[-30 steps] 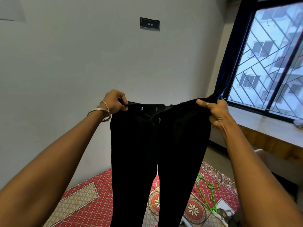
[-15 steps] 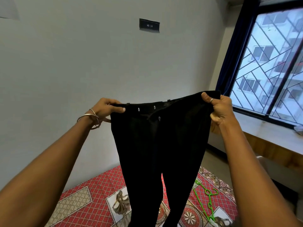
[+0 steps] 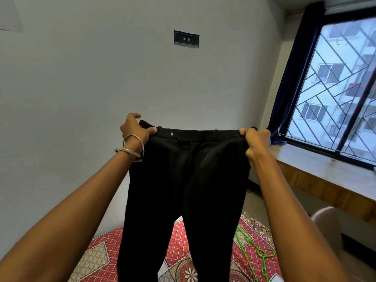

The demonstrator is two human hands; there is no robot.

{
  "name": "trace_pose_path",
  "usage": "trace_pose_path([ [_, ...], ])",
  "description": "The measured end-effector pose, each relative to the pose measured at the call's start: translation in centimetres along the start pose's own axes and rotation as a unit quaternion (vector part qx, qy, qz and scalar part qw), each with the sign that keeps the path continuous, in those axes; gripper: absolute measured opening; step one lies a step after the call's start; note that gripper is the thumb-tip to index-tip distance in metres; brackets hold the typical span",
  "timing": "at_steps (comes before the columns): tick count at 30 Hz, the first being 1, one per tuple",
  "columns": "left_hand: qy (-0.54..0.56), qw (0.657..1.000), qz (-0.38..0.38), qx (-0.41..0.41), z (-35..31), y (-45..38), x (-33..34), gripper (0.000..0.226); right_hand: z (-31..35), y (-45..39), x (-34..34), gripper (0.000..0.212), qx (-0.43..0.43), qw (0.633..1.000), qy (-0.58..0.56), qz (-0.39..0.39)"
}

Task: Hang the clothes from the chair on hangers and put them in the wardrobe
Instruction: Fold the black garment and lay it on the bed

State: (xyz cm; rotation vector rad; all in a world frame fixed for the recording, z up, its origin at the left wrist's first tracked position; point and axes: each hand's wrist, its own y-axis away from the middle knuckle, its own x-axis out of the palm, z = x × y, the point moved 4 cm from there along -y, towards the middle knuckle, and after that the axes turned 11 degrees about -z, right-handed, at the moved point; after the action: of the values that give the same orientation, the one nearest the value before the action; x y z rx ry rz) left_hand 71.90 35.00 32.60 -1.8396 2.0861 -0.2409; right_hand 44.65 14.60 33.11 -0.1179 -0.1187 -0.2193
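Grey wall behind trousers (image 3: 183,180), both hands (image 3: 135,130) raised

Trouser (image 3: 183,190) legs cut off by bottom edge. Bedspread (image 3: 179,241) middle hidden behind trousers. Green hangers (image 3: 255,253) partly behind right forearm, count unclear. Left hand (image 3: 135,129), right hand (image 3: 257,142): fingertips hidden behind waistband. Chair (image 3: 327,231) mostly hidden.

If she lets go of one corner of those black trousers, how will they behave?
The black trousers look floppy: legs hang limp below the waistband stretched between left hand and right hand. A freed corner would probably sag. They seem light.
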Motion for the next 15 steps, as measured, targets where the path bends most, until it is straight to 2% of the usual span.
trace_pose_path([
  [2,0.055,0.994,0.025,-0.09,-0.1,0.0,0.7,0.091,0.3,0.5,0.6,0.008,-0.007,1.0,-0.017,-0.007],
  [3,0.09,0.986,0.033,-0.134,0.3,-0.4,1.1,0.107,0.5,0.8,0.9,0.015,-0.016,0.999,-0.027,0.007],
  [4,0.112,0.98,0.038,-0.161,0.6,-1.0,1.8,0.113,1.0,1.0,1.5,0.021,-0.032,0.999,-0.032,0.03],
  [5,0.137,0.975,0.044,-0.171,0.3,-0.9,2.2,0.103,1.3,1.3,2.1,0.023,-0.046,0.997,-0.028,0.056],
  [7,0.173,0.97,0.061,-0.162,-1.4,0.4,2.8,0.061,1.8,2.1,3.5,0.017,-0.069,0.991,0.002,0.114],
  [9,0.179,0.97,0.086,-0.14,-3.0,2.1,3.8,0.038,1.8,3.2,4.9,0.009,-0.088,0.981,0.031,0.168],
  [12,0.17,0.975,0.108,-0.099,-4.2,3.9,5.6,0.021,1.6,5.1,6.7,0.012,-0.113,0.965,0.06,0.227],
  [15,0.137,0.977,0.148,-0.063,-5.1,4.9,6.8,0.03,1.9,6.0,7.5,0.02,-0.117,0.956,0.066,0.261],
])
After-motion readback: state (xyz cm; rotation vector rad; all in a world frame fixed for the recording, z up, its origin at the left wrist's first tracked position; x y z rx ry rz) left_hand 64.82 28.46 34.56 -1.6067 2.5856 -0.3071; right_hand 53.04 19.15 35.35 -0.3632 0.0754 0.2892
